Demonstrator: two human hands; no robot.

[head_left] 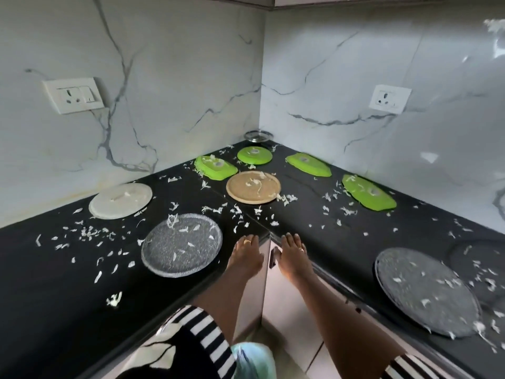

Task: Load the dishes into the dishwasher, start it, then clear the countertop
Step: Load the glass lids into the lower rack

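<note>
My left hand (247,255) has its fingers (248,240) straight and close together, tips at the edge of the black surface (54,283) in the inner corner. My right hand (293,258) mirrors it just beside, fingers (289,239) straight and together too. I cannot tell whether the tips press the surface edge or the cabinet door (289,305) below. A dark handle (272,258) shows between the hands, partly covered.

The dishes all lie flat on the surface, strewn with white shreds (90,232). Left of my hand is a clear textured plate (181,244), and beyond it a white round lid (120,201). Toward the corner sit a tan plate (253,187), a round green lid (254,155) and oblong green lids (307,164). A steel dish (258,135) is tucked into the corner, its far side hard to make out. At right lies a grey plate (426,291). Past it a dark plate (478,269) is blurred and cut by the frame edge.
</note>
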